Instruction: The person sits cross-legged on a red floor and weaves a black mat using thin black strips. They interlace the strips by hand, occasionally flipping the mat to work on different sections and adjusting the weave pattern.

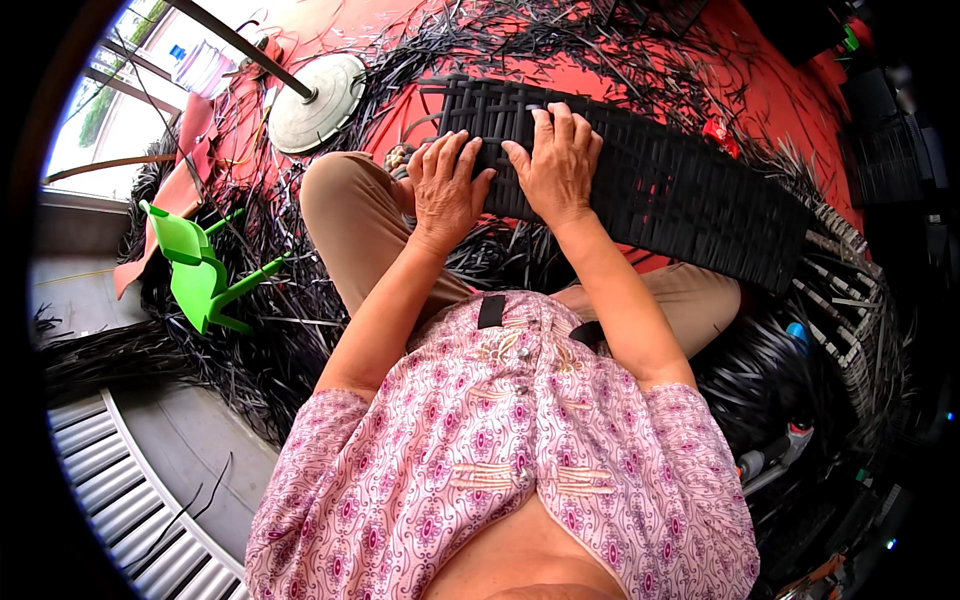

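Wearer seated on strip-strewn red floor [405,105], legs folded, brown trousers [345,215], pink patterned shirt [500,430]. Work in hand: black woven panel [740,210], long and flat, lying in front of the body from upper centre to the right, slanting down toward its right end, which passes beyond the right knee. Weave shows small gaps mid-length with red visible through them; loose ends stick out at its left end. Left hand [447,205] back up at the panel's left end, fingers slightly parted and bent, thumb out to the right over the weave; fingertip undersides hidden, so cannot tell whether it pinches a strip. Right hand [562,175] on the panel just right of the left hand, not touching it; fingers reach toward the far edge, thumb spread well away from them. Surroundings: black strips [250,380] heaped on both sides of the wearer. Left: green chair [200,275]; beyond it, pale round base [318,108] with a dark pole. Lower left: white slatted rack [130,490]. Right: curved woven frame [850,310], near the panel's right end; below, a red-and-grey tool [785,453], kind unclear.
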Motion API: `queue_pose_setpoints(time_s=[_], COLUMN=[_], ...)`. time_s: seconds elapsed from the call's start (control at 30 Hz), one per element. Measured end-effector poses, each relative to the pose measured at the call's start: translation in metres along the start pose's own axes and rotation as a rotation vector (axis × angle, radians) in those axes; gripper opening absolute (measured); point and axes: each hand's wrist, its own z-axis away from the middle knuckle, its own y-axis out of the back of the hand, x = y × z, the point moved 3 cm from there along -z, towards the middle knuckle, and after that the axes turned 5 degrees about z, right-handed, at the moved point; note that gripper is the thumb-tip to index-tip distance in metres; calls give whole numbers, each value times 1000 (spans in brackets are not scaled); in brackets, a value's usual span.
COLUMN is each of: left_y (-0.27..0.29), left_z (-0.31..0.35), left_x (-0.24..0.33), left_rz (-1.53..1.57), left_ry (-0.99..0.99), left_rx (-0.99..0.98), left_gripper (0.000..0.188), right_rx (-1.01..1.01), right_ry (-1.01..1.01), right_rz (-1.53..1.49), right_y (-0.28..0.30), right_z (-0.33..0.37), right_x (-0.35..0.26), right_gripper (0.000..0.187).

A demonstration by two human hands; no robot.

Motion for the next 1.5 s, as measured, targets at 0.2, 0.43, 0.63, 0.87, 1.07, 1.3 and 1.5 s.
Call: queue_pose_setpoints(time_s=[0.2,0.43,0.63,0.87,1.07,1.3,1.5], left_y=[12,-4,-5,-4,-7,-9,-9], left_z=[-22,-19,-15,0,-3,1,3], left_x=[-6,-14,-9,-11,-9,-9,-10], left_rz=[6,-26,-33,-37,-38,-59,-38], left_ry=[49,9,15,17,2,11,-26], left_rx=[-108,-52,-79,-103,-117,-122,-114], left_gripper=[53,62,60,59,58,57,57], right_rx=[11,-21,-1,76,33,84,-39], right_ry=[101,132,55,25,-77,-68,-40], right_rz=[-103,-154,14,-48,76,-39,11], right_y=[4,21,45,70,64,70,98], right_z=[36,55,62,76,81,88,139], right_x=[-3,3,82,103,108,143,166], right_gripper=[51,54,49,42,48,45,50])
